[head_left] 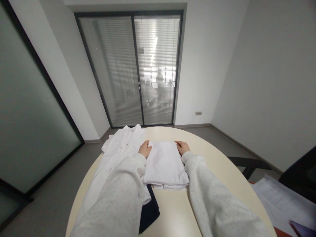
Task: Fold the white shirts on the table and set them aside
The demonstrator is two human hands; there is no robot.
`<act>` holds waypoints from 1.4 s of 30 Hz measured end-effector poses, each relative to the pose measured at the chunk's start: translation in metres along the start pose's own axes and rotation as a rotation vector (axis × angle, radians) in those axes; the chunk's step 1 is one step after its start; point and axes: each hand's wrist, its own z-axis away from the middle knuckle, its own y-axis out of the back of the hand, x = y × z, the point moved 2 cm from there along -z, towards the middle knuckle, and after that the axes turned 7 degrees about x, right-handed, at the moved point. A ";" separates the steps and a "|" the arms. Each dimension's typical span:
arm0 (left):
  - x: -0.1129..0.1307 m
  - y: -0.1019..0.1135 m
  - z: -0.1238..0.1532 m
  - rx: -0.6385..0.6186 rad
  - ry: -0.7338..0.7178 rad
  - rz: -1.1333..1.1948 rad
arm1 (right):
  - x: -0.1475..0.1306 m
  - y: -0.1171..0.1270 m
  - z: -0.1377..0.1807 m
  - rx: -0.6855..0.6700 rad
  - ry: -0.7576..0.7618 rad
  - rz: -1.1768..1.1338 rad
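Observation:
A folded white garment (165, 164) lies in the middle of a round cream table (217, 168). My left hand (144, 148) rests on its far left corner, fingers curled over the edge of the cloth. At the far right corner, my right hand (182, 146) lies on the edge with fingers bent against the fabric. Both arms wear light grey sleeves. To the left, a white buttoned shirt (118, 154) is spread out flat, partly under my left arm. A dark navy cloth (149, 210) pokes out beneath the folded garment and my left sleeve.
Glass sliding doors with blinds (138, 72) stand beyond the table. A dark chair (249, 163) sits at the right of the table. White papers (278, 197) and a dark object (302, 227) lie at the lower right. Frosted glass panels (27, 115) line the left.

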 end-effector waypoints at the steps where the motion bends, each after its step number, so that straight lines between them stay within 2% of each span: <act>1: -0.002 0.000 -0.002 0.028 0.047 0.059 | -0.001 -0.001 0.000 -0.005 -0.008 -0.012; 5: -0.011 0.000 -0.008 0.132 0.232 0.286 | -0.008 0.000 0.000 0.012 -0.034 -0.068; 9: -0.014 -0.004 -0.009 0.079 0.324 0.340 | -0.011 0.002 -0.003 0.028 0.022 -0.046; 15: -0.001 -0.005 -0.007 -0.068 0.169 0.255 | -0.010 0.001 -0.013 -0.040 0.039 -0.030; 19: 0.001 -0.006 -0.007 -0.116 0.169 0.320 | -0.011 0.006 -0.014 0.001 -0.013 -0.093; 24: 0.005 -0.003 -0.004 -0.062 0.161 0.475 | -0.008 0.007 -0.014 0.123 -0.312 -0.561; 26: 0.008 0.000 -0.001 -0.048 0.128 0.509 | -0.007 0.004 -0.015 0.136 -0.378 -0.655; 32: 0.013 0.001 0.004 -0.036 0.061 0.551 | -0.011 0.002 -0.015 0.170 -0.444 -0.802; 38: 0.009 0.000 -0.001 0.055 -0.078 0.566 | -0.022 0.010 -0.009 0.187 -0.398 -0.947; 42: 0.010 -0.001 0.000 0.007 0.005 0.732 | -0.026 0.011 -0.009 0.146 -0.465 -1.137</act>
